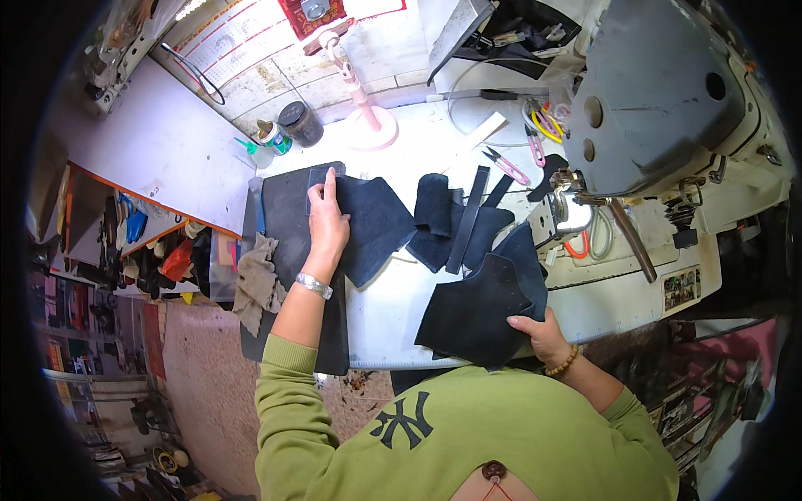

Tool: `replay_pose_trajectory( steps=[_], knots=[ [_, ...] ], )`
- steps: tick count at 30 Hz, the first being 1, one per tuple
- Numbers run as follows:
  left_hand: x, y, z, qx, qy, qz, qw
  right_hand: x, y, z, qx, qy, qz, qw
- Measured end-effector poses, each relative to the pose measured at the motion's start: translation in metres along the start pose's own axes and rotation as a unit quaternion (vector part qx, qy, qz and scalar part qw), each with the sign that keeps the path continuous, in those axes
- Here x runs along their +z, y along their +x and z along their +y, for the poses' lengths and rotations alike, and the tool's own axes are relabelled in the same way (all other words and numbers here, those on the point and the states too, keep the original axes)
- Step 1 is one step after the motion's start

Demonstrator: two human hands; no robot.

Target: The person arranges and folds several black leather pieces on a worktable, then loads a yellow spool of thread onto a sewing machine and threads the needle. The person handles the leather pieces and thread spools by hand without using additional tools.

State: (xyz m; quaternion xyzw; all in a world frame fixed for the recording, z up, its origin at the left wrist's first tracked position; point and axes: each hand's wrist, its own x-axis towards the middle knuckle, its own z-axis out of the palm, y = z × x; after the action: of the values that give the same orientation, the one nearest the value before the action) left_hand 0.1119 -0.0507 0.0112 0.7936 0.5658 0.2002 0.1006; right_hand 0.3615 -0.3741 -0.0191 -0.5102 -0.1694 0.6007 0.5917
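Observation:
My left hand (330, 221) is over the dark cutting mat (292, 242), its index finger stretched along a small clear rectangular plate (316, 177) and its thumb over the plate's near part. Just right of it lies a dark fabric-like piece (376, 221), partly on the mat. At the table's front edge my right hand (543, 336) pinches a black leather-like piece (472, 309), thumb on top and the other fingers hidden beneath. Another dark piece (522, 255) lies under that one. Farther back are a rolled dark piece (432, 204) and a narrow black strip (468, 219).
A sewing machine (660, 100) fills the right side. Pink thread snips (510, 167) lie behind the pieces. A pink stand (370, 127), a dark jar (301, 123) and a small green-tipped bottle (259, 154) stand at the back. A grey rag (259, 284) hangs at the mat's left edge.

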Motion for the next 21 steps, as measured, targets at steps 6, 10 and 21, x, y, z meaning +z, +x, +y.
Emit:
replay_pose_trajectory(
  steps=[6, 10, 21],
  knots=[
    [-0.036, 0.023, -0.024, -0.032, -0.024, 0.078, 0.996, -0.001, -0.002, -0.001, -0.002, -0.013, -0.009, 1.000],
    [-0.057, 0.015, -0.019, 0.064, 0.249, 0.199, 0.946, -0.002, -0.002, 0.000, 0.001, -0.017, -0.017, 1.000],
    [-0.028, -0.073, 0.038, 0.369, 0.141, -0.116, 0.911, 0.011, -0.007, -0.014, -0.002, -0.012, -0.037, 0.999]
  ],
)
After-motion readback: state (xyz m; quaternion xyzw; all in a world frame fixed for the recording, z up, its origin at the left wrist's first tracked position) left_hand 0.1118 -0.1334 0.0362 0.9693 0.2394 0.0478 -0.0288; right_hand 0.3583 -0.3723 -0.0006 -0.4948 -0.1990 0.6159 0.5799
